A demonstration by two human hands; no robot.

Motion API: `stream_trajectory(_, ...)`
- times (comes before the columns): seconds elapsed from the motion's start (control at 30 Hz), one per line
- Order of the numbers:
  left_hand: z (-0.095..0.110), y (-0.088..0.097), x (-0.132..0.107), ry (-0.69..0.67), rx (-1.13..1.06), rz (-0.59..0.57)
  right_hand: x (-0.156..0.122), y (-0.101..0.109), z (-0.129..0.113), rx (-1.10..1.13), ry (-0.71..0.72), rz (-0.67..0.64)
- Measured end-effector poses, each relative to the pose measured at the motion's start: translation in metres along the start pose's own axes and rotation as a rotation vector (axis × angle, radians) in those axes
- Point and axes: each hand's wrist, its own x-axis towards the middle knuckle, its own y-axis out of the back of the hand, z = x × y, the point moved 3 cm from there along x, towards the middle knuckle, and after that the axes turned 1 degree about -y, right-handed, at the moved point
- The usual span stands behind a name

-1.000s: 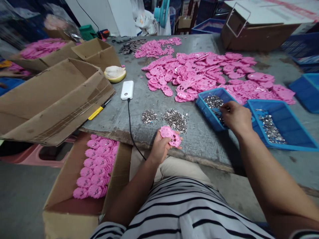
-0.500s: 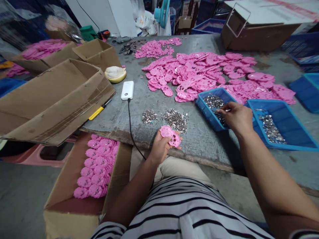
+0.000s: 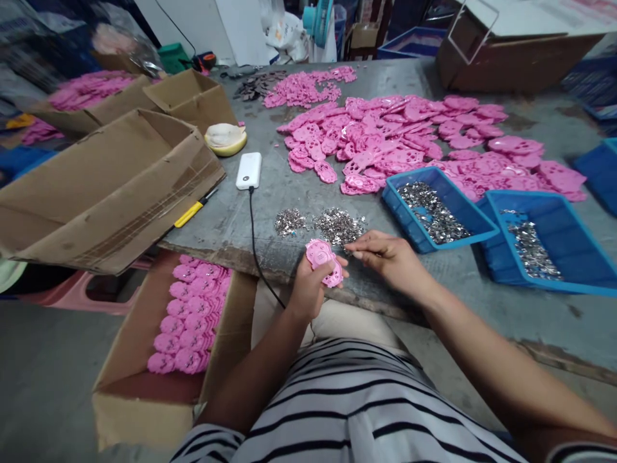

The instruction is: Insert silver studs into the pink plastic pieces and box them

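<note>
My left hand (image 3: 311, 289) grips a pink plastic piece (image 3: 319, 253) with holes in it, thumb pressed on its face, just over the table's front edge. To its right, my right hand (image 3: 385, 257) is closed in a pinch, fingertips pointing at the piece but apart from it. Something small and metallic seems to be between those fingertips, too small to name. Behind the hands lie two small heaps of shiny metal parts (image 3: 339, 225). A blue bin (image 3: 436, 172) of similar metal parts stands beyond my right hand.
A second blue bin (image 3: 573, 257) is at the right. Many pink pieces (image 3: 380, 138) are piled at the back. A white power bank (image 3: 249, 170) with a black cable, a yellow cutter (image 3: 189, 213) and cardboard boxes (image 3: 110, 180) lie left. Below, a carton (image 3: 116, 366) holds stacked pink pieces.
My right hand has moved left from the nearer blue bin to beside the pink piece. My left hand still holds that piece, now turned more upright.
</note>
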Motion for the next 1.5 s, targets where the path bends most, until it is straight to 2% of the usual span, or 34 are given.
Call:
stream_trajectory(0.1, 0.003, -0.002, -0.006, -0.022, 0.038, 0.053, -0.003, -0.009, -0.005, -0.049, 0.049, -0.004)
stream_trajectory(0.3, 0.011, -0.009, -0.009, -0.069, 0.139, 0.143, -0.008, -0.012, -0.014, -0.11, -0.028, -0.05)
stream_trajectory(0.5, 0.009, 0.0, -0.006, -0.139, 0.356, 0.207, -0.006, -0.012, -0.024, -0.217, -0.056, -0.143)
stream_trajectory(0.6, 0.008, 0.006, -0.006, -0.185, 0.365, 0.244, -0.003, -0.014, -0.026, -0.092, -0.094, -0.161)
stream_trajectory(0.7, 0.007, 0.008, -0.008, -0.206, 0.369, 0.3, -0.001, -0.019, -0.021, 0.137, -0.214, -0.162)
stream_trajectory(0.8, 0.009, 0.007, -0.01, -0.257, 0.415, 0.337, -0.002, -0.023, -0.015, 0.234, -0.316, -0.177)
stream_trajectory(0.87, 0.01, 0.003, -0.012, -0.259, 0.371, 0.292, -0.002, -0.024, -0.014, 0.24, -0.319, -0.14)
stream_trajectory(0.97, 0.012, -0.004, -0.012, -0.187, 0.137, 0.114, -0.003, -0.023, -0.018, 0.265, -0.234, -0.023)
stream_trajectory(1.03, 0.014, -0.007, -0.011, -0.118, -0.012, 0.035, -0.004, -0.024, -0.023, 0.257, -0.164, 0.012)
stream_trajectory(1.17, 0.013, -0.009, -0.008, -0.012, -0.103, 0.027, -0.004, -0.027, -0.029, 0.177, -0.104, -0.029)
stream_trajectory(1.37, 0.012, -0.013, -0.007, -0.026, -0.114, 0.029, -0.004, -0.028, -0.028, 0.15, -0.139, -0.022)
stream_trajectory(1.5, 0.013, -0.014, -0.007, -0.026, -0.12, 0.056, -0.004, -0.027, -0.03, 0.136, -0.11, -0.069)
